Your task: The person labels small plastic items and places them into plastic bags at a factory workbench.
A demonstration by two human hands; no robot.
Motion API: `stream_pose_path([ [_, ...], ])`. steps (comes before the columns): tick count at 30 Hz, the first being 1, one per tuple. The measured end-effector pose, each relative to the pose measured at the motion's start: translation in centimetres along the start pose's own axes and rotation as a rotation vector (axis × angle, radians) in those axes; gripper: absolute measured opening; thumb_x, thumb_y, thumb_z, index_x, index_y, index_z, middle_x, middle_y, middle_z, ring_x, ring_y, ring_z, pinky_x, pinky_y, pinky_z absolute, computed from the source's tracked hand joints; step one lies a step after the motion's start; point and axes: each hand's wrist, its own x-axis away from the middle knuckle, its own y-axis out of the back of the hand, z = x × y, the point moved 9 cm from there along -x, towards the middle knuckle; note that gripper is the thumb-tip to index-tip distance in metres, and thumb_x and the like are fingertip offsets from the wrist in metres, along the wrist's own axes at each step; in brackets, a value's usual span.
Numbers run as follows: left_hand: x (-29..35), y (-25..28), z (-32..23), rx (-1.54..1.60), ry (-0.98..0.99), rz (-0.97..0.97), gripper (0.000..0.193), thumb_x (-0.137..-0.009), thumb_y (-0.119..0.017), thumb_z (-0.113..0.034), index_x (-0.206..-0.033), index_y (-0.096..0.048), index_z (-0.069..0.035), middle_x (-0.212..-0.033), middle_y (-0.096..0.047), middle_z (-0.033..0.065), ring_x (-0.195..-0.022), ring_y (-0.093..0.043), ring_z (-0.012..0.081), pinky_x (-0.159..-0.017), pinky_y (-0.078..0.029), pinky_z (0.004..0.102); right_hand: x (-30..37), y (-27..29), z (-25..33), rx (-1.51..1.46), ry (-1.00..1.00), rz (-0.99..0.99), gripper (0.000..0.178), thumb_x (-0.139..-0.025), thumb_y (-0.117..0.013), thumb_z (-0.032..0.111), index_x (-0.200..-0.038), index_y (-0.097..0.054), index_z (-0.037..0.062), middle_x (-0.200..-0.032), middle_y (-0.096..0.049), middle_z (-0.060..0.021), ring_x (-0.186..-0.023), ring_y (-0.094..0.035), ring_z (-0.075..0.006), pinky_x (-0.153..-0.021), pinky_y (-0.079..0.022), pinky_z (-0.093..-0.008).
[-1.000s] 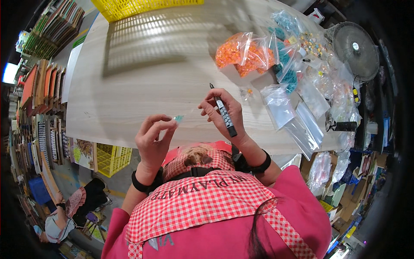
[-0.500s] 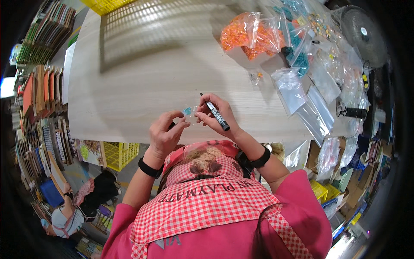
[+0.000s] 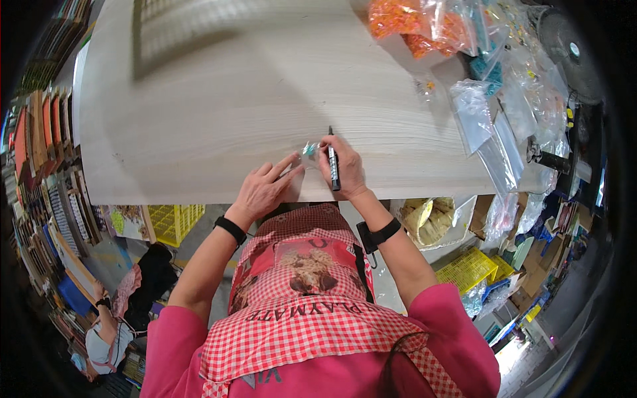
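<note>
My right hand (image 3: pixel 344 169) is closed around a black marker (image 3: pixel 334 169), its bare dark tip pointing away from me. My left hand (image 3: pixel 262 192) lies at the table's near edge with its fingers stretched out. Between the two hands is a small clear plastic bag (image 3: pixel 310 150) with teal bits in it. The left fingertips reach the bag's near left side; whether they press on it I cannot tell. My right fingers are close to its right side.
Bags of orange pieces (image 3: pixel 405 20) and teal pieces (image 3: pixel 488 69) lie at the far right. Flat clear bags (image 3: pixel 472 113) are nearer, beside a fan (image 3: pixel 570 50). Yellow crates (image 3: pixel 176 222) stand below the table (image 3: pixel 219 132). Another person (image 3: pixel 106 338) is at lower left.
My left fingers have gone from a pinch to stretched out on the table. The marker has swung more upright in my right hand. The bag now sits lower, by the tabletop; the view has shifted.
</note>
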Motion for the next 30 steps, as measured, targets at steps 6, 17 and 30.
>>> stream_pose_path([
  [6,0.1,-1.3,-0.1,0.088,-0.131,-0.226,0.047,-0.076,-0.061,-0.017,-0.123,-0.06,-0.016,-0.144,-0.047,0.0077,-0.095,-0.063,0.0203,-0.078,-0.053,0.0337,2.1,-0.2,-1.2,0.193,0.088,-0.201,0.026,-0.079,-0.064,0.003,-0.104,-0.06,0.0058,-0.088,-0.062,-0.0139,-0.081,-0.063,-0.0308,-0.071,-0.051,-0.0384],
  [17,0.3,-0.9,0.5,-0.005,-0.134,-0.291,0.042,-0.081,-0.06,-0.027,-0.122,-0.061,-0.018,-0.141,-0.046,0.0001,-0.095,-0.055,0.0191,-0.077,-0.046,0.033,2.0,-2.2,-0.8,0.178,0.084,-0.14,0.022,-0.087,-0.058,0.009,-0.109,-0.055,0.004,-0.093,-0.058,-0.0132,-0.08,-0.061,-0.0282,-0.073,-0.05,-0.0352],
  [30,0.3,-2.3,1.6,0.026,-0.121,-0.202,0.043,-0.073,-0.065,-0.019,-0.115,-0.059,-0.015,-0.145,-0.046,0.0048,-0.102,-0.061,0.0227,-0.083,-0.05,0.038,2.3,-1.7,-1.1,0.228,0.02,-0.269,0.019,-0.084,-0.065,0.007,-0.102,-0.06,0.011,-0.088,-0.062,-0.0127,-0.08,-0.063,-0.0311,-0.073,-0.051,-0.038],
])
